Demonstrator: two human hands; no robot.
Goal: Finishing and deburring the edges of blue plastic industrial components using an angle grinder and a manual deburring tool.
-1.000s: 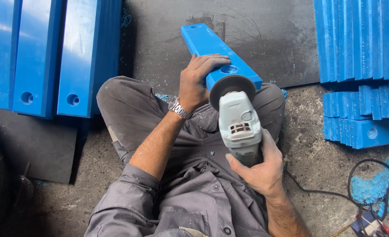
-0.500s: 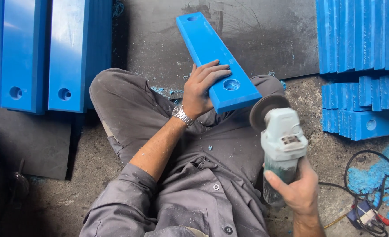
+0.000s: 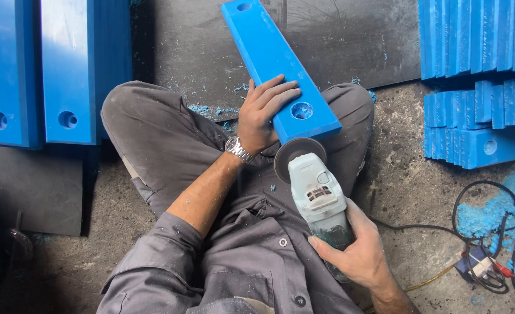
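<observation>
You are sitting cross-legged on the floor [image 3: 54,256] with a long blue plastic bar [image 3: 275,64] resting across your lap, its far end out on the dark mat [image 3: 350,40] and its near end, the one with the round hole, above your right knee. Your left hand [image 3: 264,110] lies flat on the bar just beside that hole, fingers spread, pinning it down rather than wrapping it. Your right hand [image 3: 350,250] is closed around the body of the angle grinder [image 3: 318,197], whose disc [image 3: 300,156] sits right at the near end edge of the bar, touching it or a hair off; I cannot tell which.

This looks like the edge-dressing step on that end. The next move calls for a firm hold-down, a steady pass of the disc along the edge, and left fingers kept well back. Mind the cable [image 3: 472,197] trailing by your right leg.
</observation>
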